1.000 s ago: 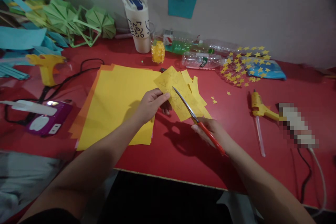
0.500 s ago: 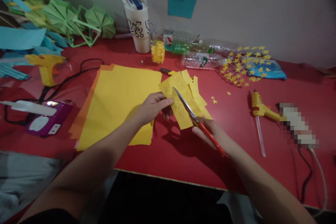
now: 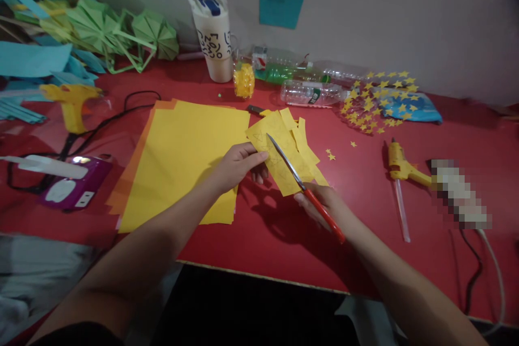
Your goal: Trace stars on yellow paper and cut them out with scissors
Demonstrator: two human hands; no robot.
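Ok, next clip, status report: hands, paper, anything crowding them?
Left hand gripping star-marked paper. Right hand holding scissors, blade across the paper's face. Yellow scraps showing just beyond the paper.

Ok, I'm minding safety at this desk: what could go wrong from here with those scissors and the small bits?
The blades of the scissors in the right hand are near the left hand's thumb, so a slip might nick it.
The star outlines on the yellow piece sit close together, so a stray cut could spoil a neighbour.
The loose stars lie beyond the right hand and might get brushed aside.
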